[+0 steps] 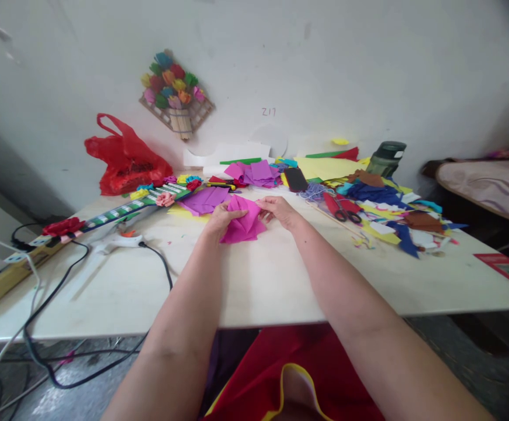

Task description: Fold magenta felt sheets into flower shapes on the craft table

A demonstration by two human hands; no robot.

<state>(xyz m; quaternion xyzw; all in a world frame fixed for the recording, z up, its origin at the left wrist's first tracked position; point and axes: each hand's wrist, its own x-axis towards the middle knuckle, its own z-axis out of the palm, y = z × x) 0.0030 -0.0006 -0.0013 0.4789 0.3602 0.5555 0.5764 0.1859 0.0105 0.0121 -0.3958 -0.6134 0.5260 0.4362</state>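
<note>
Over the middle of the table (pixel 263 292), magenta crepe paper (pixel 245 225) lies in loose, overlapping sheets with creases. My left hand (pixel 224 219) grips its left side, thumb laid across the top. At its upper right edge my right hand (pixel 276 210) pinches the paper between thumb and fingertips; the other fingers curl beneath. Just behind my left hand is a stack of purple paper pieces (pixel 205 200). More purple and pink pieces (pixel 258 173) lie farther back.
A glue gun (pixel 125 241) with a black cord lies at left, near a power strip (pixel 17 269). A red plastic bag (pixel 129 161) stands behind. To the right are a phone (pixel 295 179), scissors (pixel 346 215), paper scraps (pixel 385 228) and a dark green bottle (pixel 385 159).
</note>
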